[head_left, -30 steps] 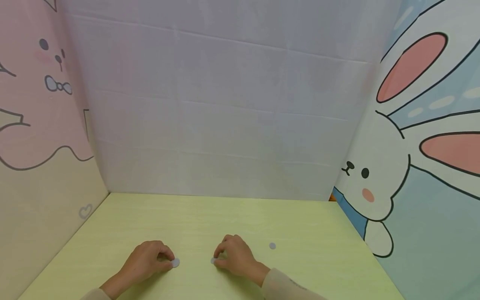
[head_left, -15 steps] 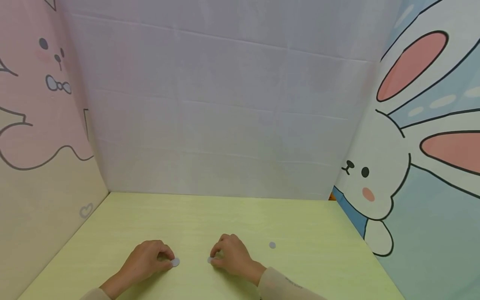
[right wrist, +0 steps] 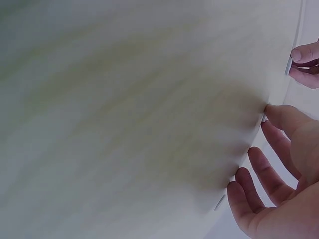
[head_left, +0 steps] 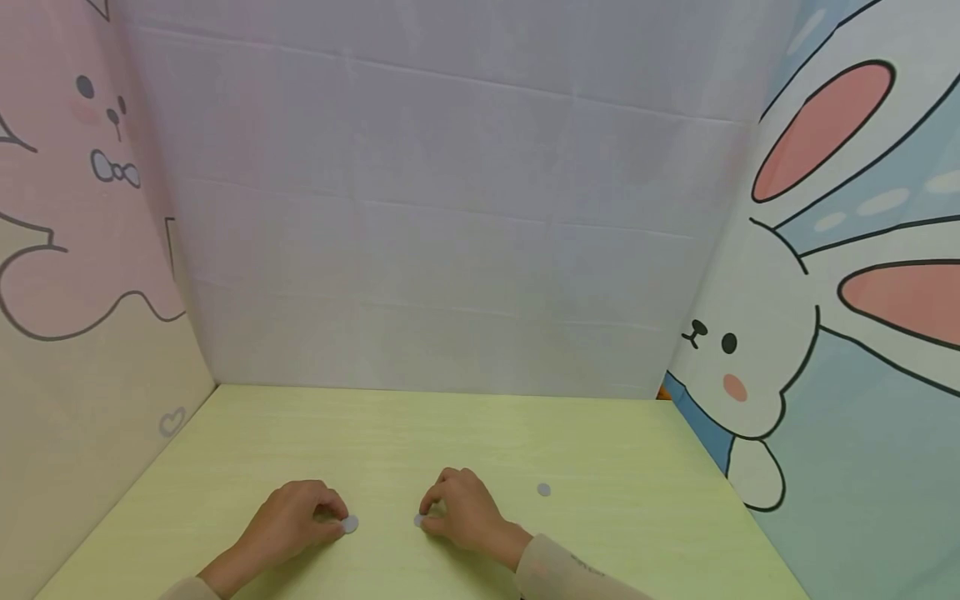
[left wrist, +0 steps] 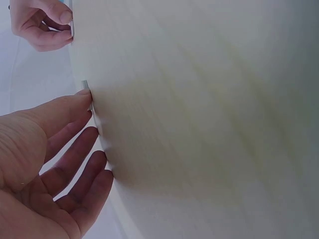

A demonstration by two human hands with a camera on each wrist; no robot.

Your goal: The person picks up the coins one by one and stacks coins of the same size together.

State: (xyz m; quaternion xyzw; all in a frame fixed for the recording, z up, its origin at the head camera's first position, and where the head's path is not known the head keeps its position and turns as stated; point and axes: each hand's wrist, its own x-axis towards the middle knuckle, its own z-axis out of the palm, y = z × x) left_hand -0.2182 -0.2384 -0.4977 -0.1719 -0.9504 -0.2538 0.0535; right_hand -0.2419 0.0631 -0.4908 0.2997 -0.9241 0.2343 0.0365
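Observation:
My left hand (head_left: 288,525) pinches a small flat grey disc (head_left: 351,524) between thumb and forefinger, low over the table. To its right, my right hand (head_left: 467,510) holds a second grey disc (head_left: 418,520) the same way, mostly covered by the fingertips. Seen edge-on in the left wrist view, the left disc (left wrist: 84,84) looks thin, and the other fingertips rest at the tabletop. The right wrist view shows the right hand's disc (right wrist: 264,117) as a sliver between thumb and finger. A third grey disc (head_left: 544,490) lies flat to the right of the right hand.
The pale yellow-green table (head_left: 420,425) ends at a white cloth backdrop (head_left: 450,208). Printed cloths flank it, a pink cat-like one (head_left: 90,275) at the left and a rabbit one (head_left: 765,350) at the right.
The right hand has shifted slightly left with its disc, narrowing the gap to the left hand's disc. The left hand and the third disc have kept their places.

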